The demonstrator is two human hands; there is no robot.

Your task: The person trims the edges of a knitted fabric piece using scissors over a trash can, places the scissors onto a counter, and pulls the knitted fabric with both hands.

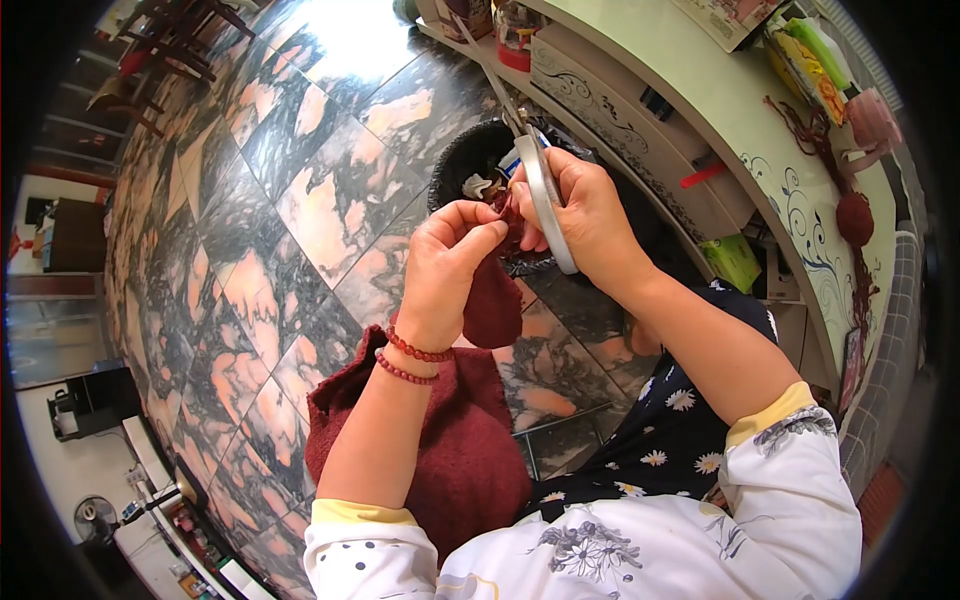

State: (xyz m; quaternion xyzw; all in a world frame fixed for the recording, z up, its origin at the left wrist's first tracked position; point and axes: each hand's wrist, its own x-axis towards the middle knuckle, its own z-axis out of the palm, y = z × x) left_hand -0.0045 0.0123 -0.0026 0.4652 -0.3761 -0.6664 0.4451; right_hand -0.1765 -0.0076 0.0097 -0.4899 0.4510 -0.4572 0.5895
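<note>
Dark red knitted fabric [465, 440] lies over my lap, and a narrower flap of it [492, 305] hangs below my fingers. My left hand [450, 255] pinches a small bit of dark red material between thumb and forefinger. Red beaded bracelets circle that wrist. Close beside it, my right hand [575, 205] is closed around large metal scissors [547, 200], whose blades point up and away toward the shelf. Both hands are above a black-lined bin [455, 165] with scraps in it. The scissors partly hide my right fingers.
A pale curved counter [740, 130] runs along the right, bearing colourful packets [815, 70] and a ball of dark red yarn [855, 218]. Under it are a red-lidded jar [515, 40] and a green box [732, 262]. Wooden chairs [130, 95] stand at the far left.
</note>
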